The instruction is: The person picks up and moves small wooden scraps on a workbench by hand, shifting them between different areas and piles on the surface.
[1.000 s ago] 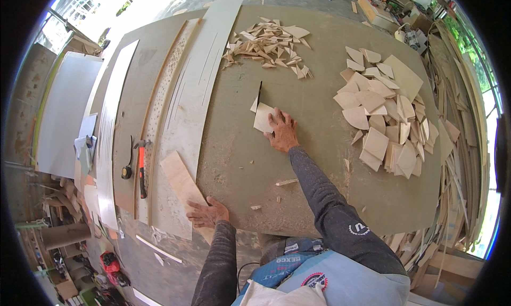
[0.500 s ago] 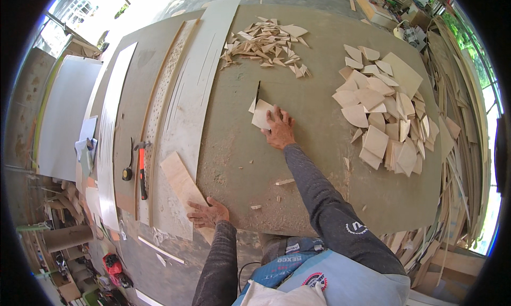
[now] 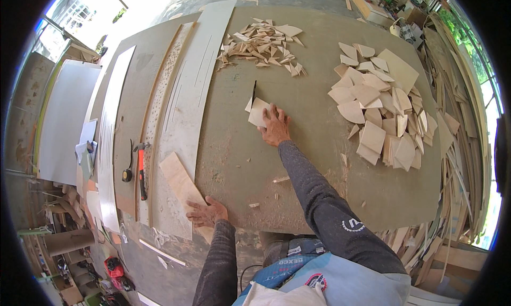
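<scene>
At the near edge of the tabletop (image 3: 314, 93), the left hand (image 3: 207, 213) lies with its fingers spread over a pale wooden plank (image 3: 178, 175). This plank is slanted, and its far part rests upon a long whitish board (image 3: 199, 71). To the left of the plank there is a hammer (image 3: 141, 170) with an orange and black handle, and just beside it a tape measure (image 3: 127, 174).

Farther in, near the middle of the tabletop, the right hand (image 3: 274, 126) reaches over a small wooden piece (image 3: 257, 112), its fingers bent on the right side of this piece. Whether it pinches the piece or only presses it down, I cannot tell from this height. The piece is just beside a thin dark blade (image 3: 254, 90), and a small chip (image 3: 248, 104) is at the left of them.

To the right, well apart, is a heap of curved-edge pieces (image 3: 367, 95). Beyond the blade lies a scatter of pointed scraps (image 3: 261, 47).
</scene>
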